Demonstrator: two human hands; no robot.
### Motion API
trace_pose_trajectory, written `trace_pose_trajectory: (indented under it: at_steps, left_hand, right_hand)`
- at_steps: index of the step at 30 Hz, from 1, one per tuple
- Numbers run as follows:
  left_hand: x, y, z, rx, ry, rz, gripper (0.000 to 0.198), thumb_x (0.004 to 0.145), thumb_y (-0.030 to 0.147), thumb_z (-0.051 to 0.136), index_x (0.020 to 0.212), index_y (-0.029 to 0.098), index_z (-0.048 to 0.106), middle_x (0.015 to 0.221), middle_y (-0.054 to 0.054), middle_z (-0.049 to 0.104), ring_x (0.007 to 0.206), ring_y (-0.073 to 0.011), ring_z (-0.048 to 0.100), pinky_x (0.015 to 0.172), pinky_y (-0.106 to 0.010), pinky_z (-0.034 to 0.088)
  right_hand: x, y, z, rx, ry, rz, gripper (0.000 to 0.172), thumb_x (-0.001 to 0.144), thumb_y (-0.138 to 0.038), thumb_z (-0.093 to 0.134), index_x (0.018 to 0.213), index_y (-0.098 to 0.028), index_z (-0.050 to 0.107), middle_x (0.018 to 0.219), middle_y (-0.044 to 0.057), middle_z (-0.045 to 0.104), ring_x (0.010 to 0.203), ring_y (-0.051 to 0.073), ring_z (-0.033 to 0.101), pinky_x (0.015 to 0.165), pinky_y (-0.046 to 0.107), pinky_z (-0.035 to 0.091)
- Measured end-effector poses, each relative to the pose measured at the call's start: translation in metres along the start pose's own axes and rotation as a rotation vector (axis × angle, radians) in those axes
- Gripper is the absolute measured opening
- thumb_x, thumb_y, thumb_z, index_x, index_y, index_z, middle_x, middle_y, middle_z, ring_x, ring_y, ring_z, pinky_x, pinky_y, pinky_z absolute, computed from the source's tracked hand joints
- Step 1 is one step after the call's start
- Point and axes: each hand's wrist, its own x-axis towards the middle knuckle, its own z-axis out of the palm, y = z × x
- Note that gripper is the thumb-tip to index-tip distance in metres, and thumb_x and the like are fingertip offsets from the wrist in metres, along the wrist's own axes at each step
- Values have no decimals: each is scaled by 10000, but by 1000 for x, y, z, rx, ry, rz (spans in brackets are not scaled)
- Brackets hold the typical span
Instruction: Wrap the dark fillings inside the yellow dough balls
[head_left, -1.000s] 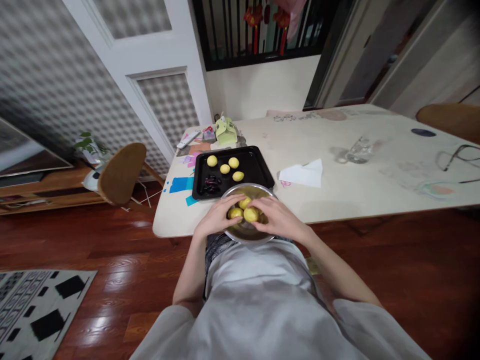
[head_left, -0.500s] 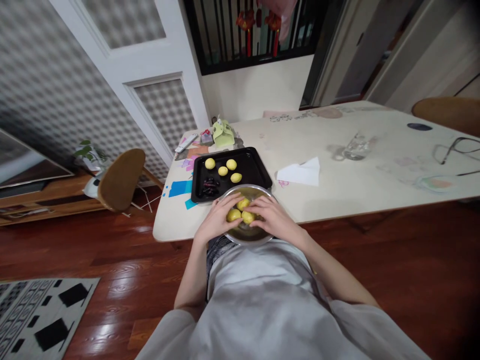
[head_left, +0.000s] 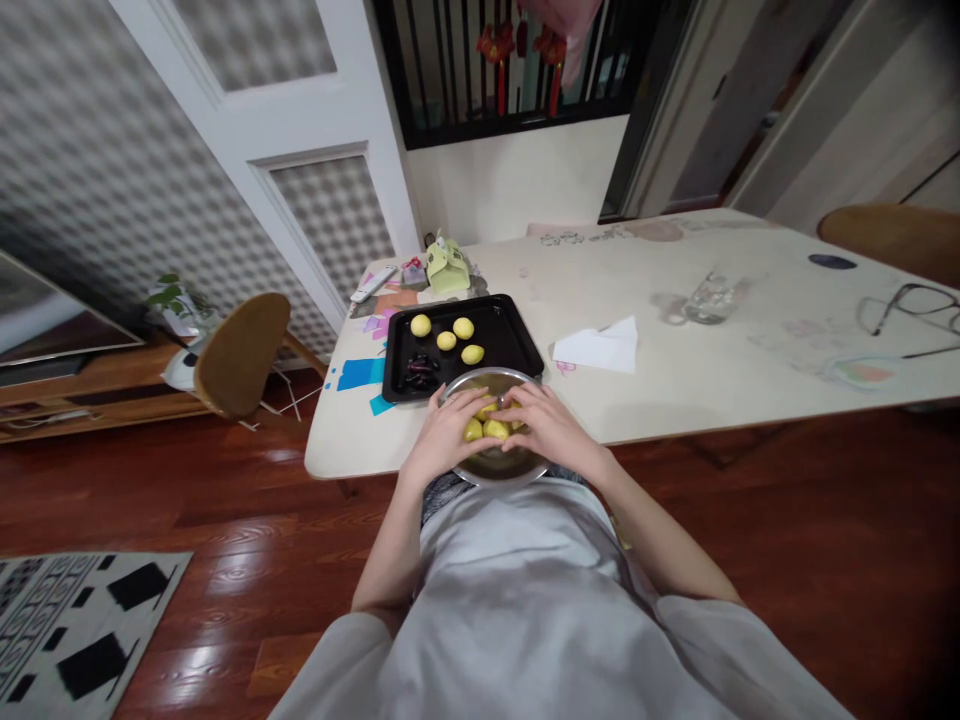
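A steel bowl (head_left: 501,478) stands at the table's front edge, close against my body, with several yellow lemons (head_left: 496,429) inside. From the left, my left hand (head_left: 444,432) reaches over the rim, its fingers curved around the lemons. My right hand (head_left: 553,424) cups them from the other side, so the two hands enclose the fruit between them. Parts of the lemons are covered by fingers. Just behind the bowl lies a black tray (head_left: 508,335) carrying several more lemons (head_left: 472,355) and a small heap of dark reddish pieces (head_left: 421,373), whose kind I cannot make out.
Folded white paper (head_left: 596,346) lies right of the tray. Farther right are a clear glass (head_left: 709,300) and eyeglasses (head_left: 919,300) on the white table (head_left: 675,390). A green tissue box (head_left: 448,268) and a remote (head_left: 373,284) sit at the back left. A wooden chair (head_left: 244,355) stands left.
Both hands have drawn closer together over the bowl and cover more of the lemons. The lemons in the bowl have shifted a little. The tray and its contents stay put.
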Motion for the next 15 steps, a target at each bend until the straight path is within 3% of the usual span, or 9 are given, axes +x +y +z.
trace_pose_trajectory:
  at_steps: [7, 11, 15]
  left_hand:
    - [0, -3, 4, 68, -20, 21, 544, 893, 509, 794, 1374, 292, 661, 1610, -107, 531, 1470, -322, 512, 1307, -634, 161]
    - [0, -2, 4, 71, -14, 17, 561, 905, 503, 781, 1403, 286, 638, 1606, -106, 535, 1483, -326, 496, 1307, -635, 162]
    - [0, 1, 5, 73, 10, -3, 599, 943, 506, 734, 1472, 281, 570, 1604, -112, 538, 1480, -308, 504, 1310, -618, 173]
  right_hand:
    - [1, 13, -2, -51, 53, 46, 420, 791, -62, 793, 1165, -190, 649, 1185, 118, 719, 1194, 322, 619, 1052, 482, 423]
    - [6, 11, -7, -154, 59, 13, 318, 796, -45, 714, 1059, -199, 623, 1057, 95, 736, 1113, 313, 636, 1134, 520, 374]
    - [10, 6, -13, -259, 118, 12, 317, 817, -41, 665, 1088, -197, 615, 1112, 113, 722, 1144, 321, 615, 1201, 543, 333]
